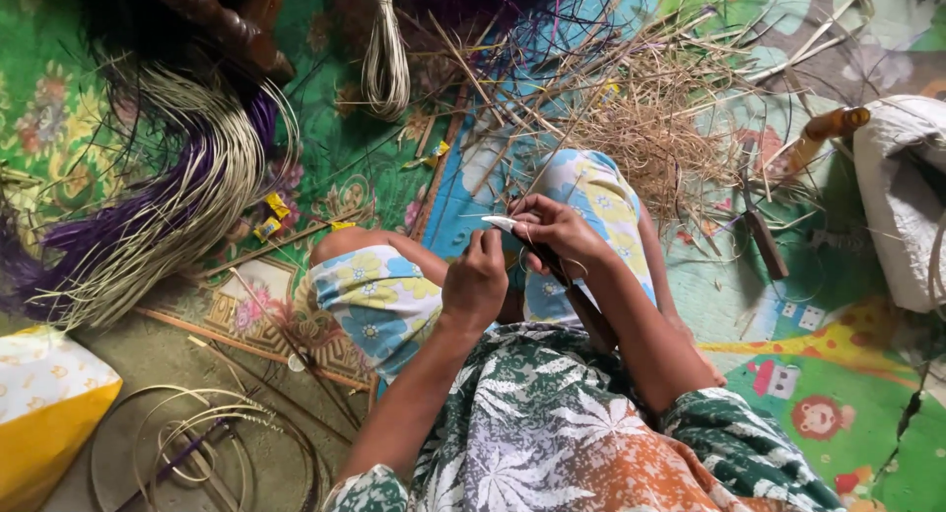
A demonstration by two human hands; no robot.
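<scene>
Pale strip juts left from right hand grip, beside left hand.

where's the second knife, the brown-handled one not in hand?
Head view, right of centre: the brown-handled knife lies on the patterned play mat, right of the person's right hand, below the heap of dry straw-coloured shavings.

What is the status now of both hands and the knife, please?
Right hand grips knife, blade tip forward. Left hand pinches thin pale strip against the blade. Shavings pile beyond the knees, not in the way.
</scene>
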